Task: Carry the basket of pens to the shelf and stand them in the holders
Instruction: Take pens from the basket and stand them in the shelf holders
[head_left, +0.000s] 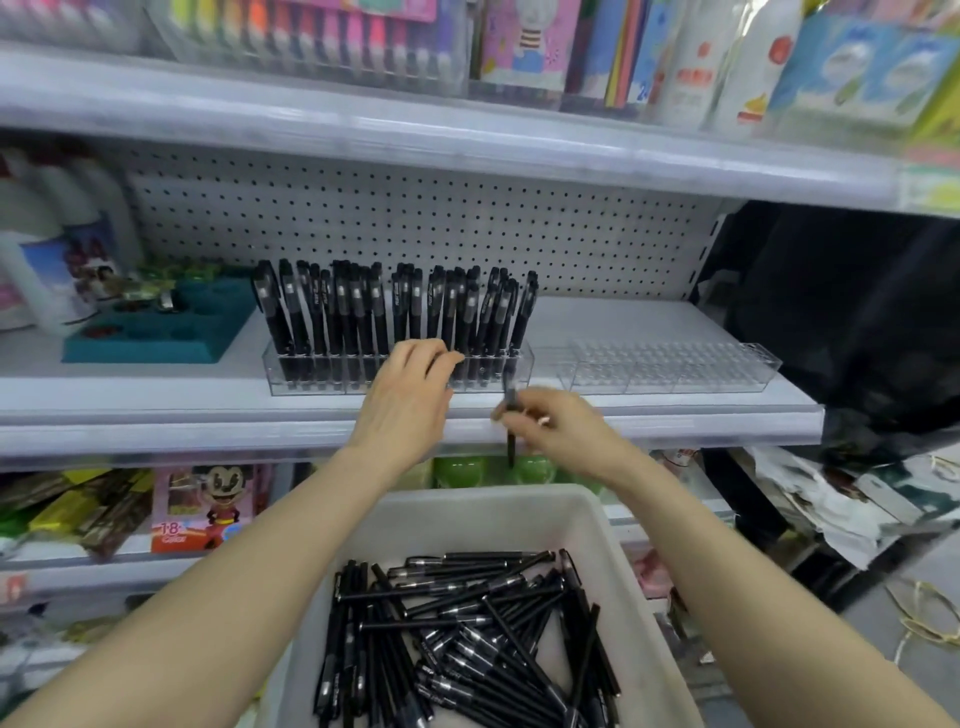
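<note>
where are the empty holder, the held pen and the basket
empty holder (670, 378), head view, front wall
held pen (510, 393), head view, upper barrel
basket (483, 497), head view, far rim

Open slots right, crowded left
Upright pens (363, 306) fill the left holder (311, 382) before my fingers (436, 356); the right holder (670, 366) stands open, the upper shelf (467, 145) overhanging both.

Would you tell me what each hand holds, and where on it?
The right hand pinches one black pen near its middle; the left hand only touches the standing pens.
</note>
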